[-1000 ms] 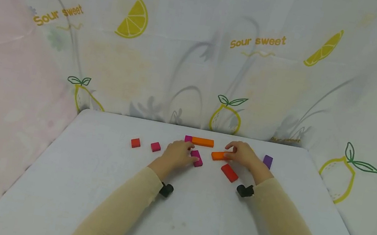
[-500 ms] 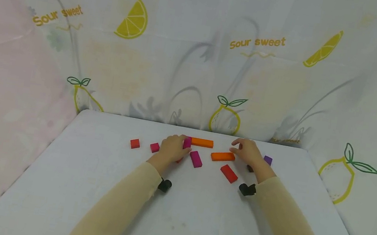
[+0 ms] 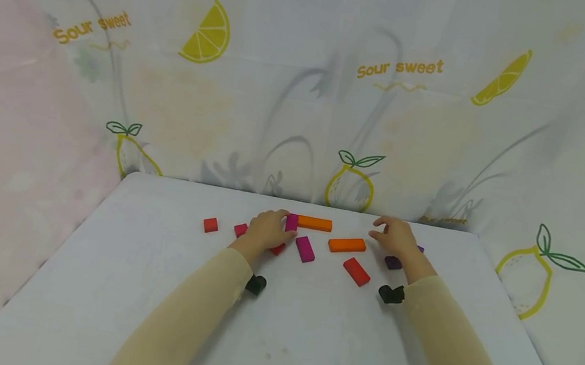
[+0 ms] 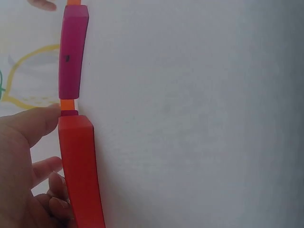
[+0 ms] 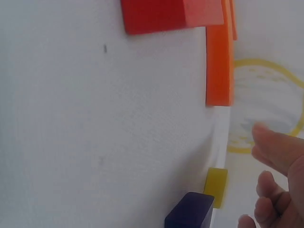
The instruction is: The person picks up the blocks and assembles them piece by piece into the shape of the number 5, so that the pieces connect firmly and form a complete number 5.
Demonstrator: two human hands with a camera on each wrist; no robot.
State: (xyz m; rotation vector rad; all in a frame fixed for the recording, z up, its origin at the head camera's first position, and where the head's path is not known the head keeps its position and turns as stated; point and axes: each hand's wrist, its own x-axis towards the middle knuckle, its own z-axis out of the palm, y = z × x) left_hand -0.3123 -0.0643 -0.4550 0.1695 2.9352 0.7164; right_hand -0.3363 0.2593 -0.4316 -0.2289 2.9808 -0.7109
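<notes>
My left hand [image 3: 265, 229] grips a magenta block [image 3: 292, 223] between thumb and forefinger, at the near end of the back orange block [image 3: 314, 224]. A red block [image 4: 80, 166] lies in front of that hand and hides much of the grip in the left wrist view. A second magenta block [image 3: 305, 249] lies to its right on the table. My right hand [image 3: 396, 239] hovers with thumb and forefinger apart and nothing between them, right of the other orange block [image 3: 347, 245]. Below it lies a dark purple block [image 5: 192, 211], with a yellow block [image 5: 216, 187] beyond.
Two small reddish blocks, a red cube [image 3: 210, 225] and a pinkish one [image 3: 240, 229], lie left of my left hand. Another red block [image 3: 356, 271] lies slanted between the hands. The white table [image 3: 292, 334] ends at a patterned curtain [image 3: 260, 95].
My right hand has left the nearer orange block and moved right. My left hand has shifted left, from beside one magenta block to holding the other.
</notes>
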